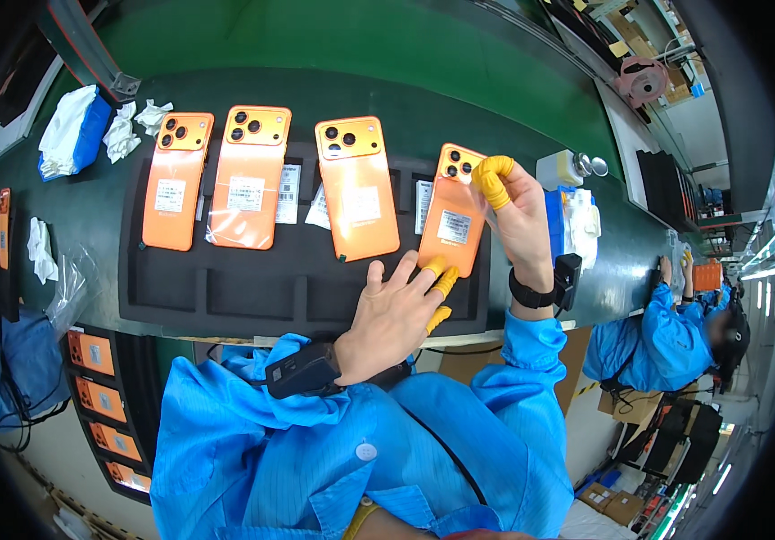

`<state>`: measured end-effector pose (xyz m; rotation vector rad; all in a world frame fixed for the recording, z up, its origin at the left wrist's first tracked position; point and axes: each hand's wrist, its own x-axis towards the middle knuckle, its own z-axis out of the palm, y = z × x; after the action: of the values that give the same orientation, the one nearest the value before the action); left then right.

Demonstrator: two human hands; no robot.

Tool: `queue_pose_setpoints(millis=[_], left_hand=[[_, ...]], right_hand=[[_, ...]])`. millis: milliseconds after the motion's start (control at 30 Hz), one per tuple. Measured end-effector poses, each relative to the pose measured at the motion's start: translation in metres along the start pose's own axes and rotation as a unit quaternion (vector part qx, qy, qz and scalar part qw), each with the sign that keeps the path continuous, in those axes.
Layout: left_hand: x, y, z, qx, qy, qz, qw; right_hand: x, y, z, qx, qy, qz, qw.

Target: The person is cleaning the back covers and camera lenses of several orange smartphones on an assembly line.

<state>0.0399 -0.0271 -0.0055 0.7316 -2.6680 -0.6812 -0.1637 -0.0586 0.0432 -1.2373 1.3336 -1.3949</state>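
Observation:
Several orange phones lie back up in a row on a black tray [198, 306], each with a white label on its back. The rightmost phone [449, 202] is under my hands. My left hand [396, 301] is spread at its lower end, with yellow-cotted fingertips resting on the bottom edge. At the phone's upper right, beside the cameras, the fingers of my right hand [518, 202] are bent together in a pinch. What they hold is not plain; a faint clear edge shows below them. To the left lie another phone [359, 198], a film-covered phone [250, 180] and the leftmost phone [174, 184].
At the back left stands a blue box of white wipes [72, 135], near crumpled wipes [122, 135]. A blue wipe pack [576, 225] and a pump bottle [563, 168] are on the right. Clear plastic [72, 288] lies left. Co-workers sit at both sides.

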Motion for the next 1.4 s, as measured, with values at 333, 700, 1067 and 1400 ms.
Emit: queue_pose_setpoints(millis=[333, 700, 1067, 1400], left_hand=[[0.003, -0.001, 0.008, 0.05, 0.039, 0.008, 0.998], [-0.032, 0.001, -0.013, -0.013, 0.071, 0.04, 0.997], [-0.087, -0.041, -0.046, 0.002, 0.214, -0.093, 0.972], [-0.063, -0.045, -0.033, 0.05, 0.161, -0.072, 0.983]], right_hand=[[0.018, -0.008, -0.063, 0.186, 0.131, -0.059, 0.972], [-0.007, 0.011, 0.091, -0.509, -0.054, -0.404, 0.758], [-0.02, 0.004, 0.117, -0.548, -0.258, -0.201, 0.77], [0.014, -0.001, 0.098, -0.441, -0.299, -0.069, 0.843]])
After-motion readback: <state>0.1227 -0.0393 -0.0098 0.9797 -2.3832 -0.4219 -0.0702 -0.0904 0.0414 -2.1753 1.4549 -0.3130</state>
